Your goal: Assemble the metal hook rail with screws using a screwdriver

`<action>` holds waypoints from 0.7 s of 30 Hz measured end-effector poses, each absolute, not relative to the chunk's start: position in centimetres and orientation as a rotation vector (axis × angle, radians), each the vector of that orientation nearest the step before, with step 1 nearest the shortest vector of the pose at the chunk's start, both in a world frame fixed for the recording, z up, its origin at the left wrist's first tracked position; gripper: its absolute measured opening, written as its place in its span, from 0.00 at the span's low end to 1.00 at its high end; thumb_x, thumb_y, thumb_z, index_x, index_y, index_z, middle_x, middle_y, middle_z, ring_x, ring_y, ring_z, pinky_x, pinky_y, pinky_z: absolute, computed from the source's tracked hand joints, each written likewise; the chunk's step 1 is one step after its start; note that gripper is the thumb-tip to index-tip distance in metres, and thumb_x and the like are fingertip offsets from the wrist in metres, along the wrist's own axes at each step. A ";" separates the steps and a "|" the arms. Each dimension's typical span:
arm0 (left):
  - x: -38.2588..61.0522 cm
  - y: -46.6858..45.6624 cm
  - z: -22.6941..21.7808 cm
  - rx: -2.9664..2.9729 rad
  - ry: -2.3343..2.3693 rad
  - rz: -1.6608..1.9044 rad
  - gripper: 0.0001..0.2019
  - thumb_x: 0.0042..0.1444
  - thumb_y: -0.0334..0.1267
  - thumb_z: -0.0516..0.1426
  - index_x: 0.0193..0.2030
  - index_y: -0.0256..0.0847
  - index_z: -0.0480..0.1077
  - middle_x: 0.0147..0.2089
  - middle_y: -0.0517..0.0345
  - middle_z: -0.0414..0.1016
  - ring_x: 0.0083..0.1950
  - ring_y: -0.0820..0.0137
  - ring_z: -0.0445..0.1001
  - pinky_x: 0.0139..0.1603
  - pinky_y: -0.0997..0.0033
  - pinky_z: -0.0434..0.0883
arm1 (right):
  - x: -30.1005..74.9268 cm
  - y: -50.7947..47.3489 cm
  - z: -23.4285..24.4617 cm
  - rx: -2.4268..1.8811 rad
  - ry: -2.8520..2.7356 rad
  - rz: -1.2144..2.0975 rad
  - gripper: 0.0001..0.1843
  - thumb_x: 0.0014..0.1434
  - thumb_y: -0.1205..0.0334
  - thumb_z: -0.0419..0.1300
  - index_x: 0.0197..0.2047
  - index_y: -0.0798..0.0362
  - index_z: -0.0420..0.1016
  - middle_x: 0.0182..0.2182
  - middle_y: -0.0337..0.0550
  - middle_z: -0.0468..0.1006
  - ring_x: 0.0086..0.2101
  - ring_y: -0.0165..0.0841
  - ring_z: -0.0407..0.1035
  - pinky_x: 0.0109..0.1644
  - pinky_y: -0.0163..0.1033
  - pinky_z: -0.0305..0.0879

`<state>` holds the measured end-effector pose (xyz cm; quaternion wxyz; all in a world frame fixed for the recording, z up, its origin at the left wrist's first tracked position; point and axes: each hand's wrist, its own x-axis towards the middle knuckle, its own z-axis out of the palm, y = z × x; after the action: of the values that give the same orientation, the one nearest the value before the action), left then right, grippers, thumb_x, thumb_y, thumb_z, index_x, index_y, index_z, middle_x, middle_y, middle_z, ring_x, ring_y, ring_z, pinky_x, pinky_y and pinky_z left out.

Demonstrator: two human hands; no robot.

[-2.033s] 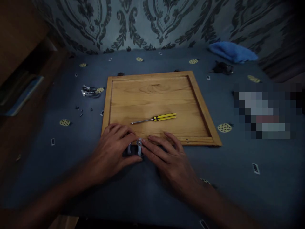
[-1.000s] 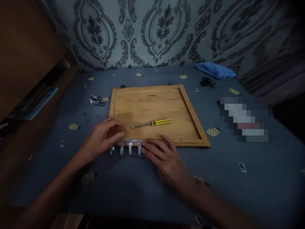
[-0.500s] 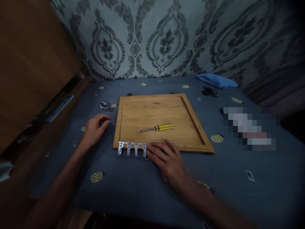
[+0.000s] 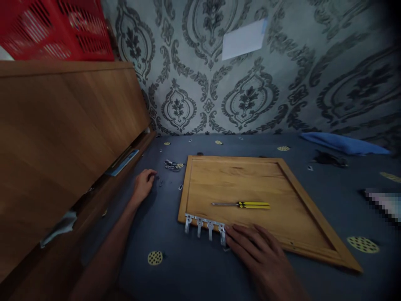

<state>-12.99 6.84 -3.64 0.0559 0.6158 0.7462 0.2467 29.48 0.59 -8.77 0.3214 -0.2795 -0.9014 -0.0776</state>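
Head view: flat, open right hand (image 4: 258, 256) touches metal hook rail (image 4: 204, 225); left hand (image 4: 143, 184) curled.

Pixelated patch (image 4: 384, 203) at right edge, unreadable. Bits (image 4: 160, 181) by left hand (image 4: 143, 184) too small to tell. Red crate (image 4: 53, 29) cut off top-left. Dark clump (image 4: 330, 159) unclear.
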 end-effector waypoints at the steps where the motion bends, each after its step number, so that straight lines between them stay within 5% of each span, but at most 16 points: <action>1: -12.8 6.7 -3.6 1.893 2.260 0.721 0.18 0.69 0.44 0.61 0.62 0.39 0.72 0.61 0.46 0.75 0.56 0.59 0.78 0.55 0.51 0.79 | 29.5 0.6 -8.7 -0.729 -2.375 -0.208 0.28 0.65 0.72 0.55 0.64 0.42 0.77 0.54 0.42 0.85 0.56 0.40 0.73 0.68 0.53 0.54; 10: -11.5 5.3 -1.7 2.040 2.322 0.442 0.08 0.70 0.36 0.59 0.51 0.39 0.78 0.52 0.49 0.79 0.55 0.60 0.78 0.57 0.55 0.77 | 29.4 0.6 -8.3 -0.727 -2.354 -0.164 0.28 0.65 0.74 0.54 0.63 0.42 0.78 0.52 0.41 0.86 0.54 0.39 0.75 0.68 0.53 0.55; 15: -11.2 5.3 -1.4 2.049 2.364 0.224 0.18 0.69 0.44 0.61 0.61 0.39 0.72 0.61 0.47 0.75 0.56 0.59 0.78 0.56 0.50 0.79 | 29.2 0.6 -8.0 -0.732 -2.350 -0.196 0.28 0.65 0.75 0.54 0.61 0.42 0.79 0.52 0.40 0.87 0.53 0.38 0.76 0.67 0.52 0.55; 21: -11.6 5.8 -1.8 2.083 2.360 0.071 0.18 0.69 0.44 0.61 0.62 0.39 0.71 0.62 0.46 0.75 0.57 0.58 0.78 0.55 0.50 0.79 | 28.5 0.3 -6.8 -0.746 -2.272 -0.098 0.24 0.68 0.75 0.52 0.55 0.41 0.82 0.50 0.34 0.87 0.51 0.35 0.76 0.66 0.47 0.53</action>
<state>-11.61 5.81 -1.77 -0.0034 0.6616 0.7496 0.0225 28.54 0.27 -6.79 0.3657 -0.2900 -0.8836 -0.0379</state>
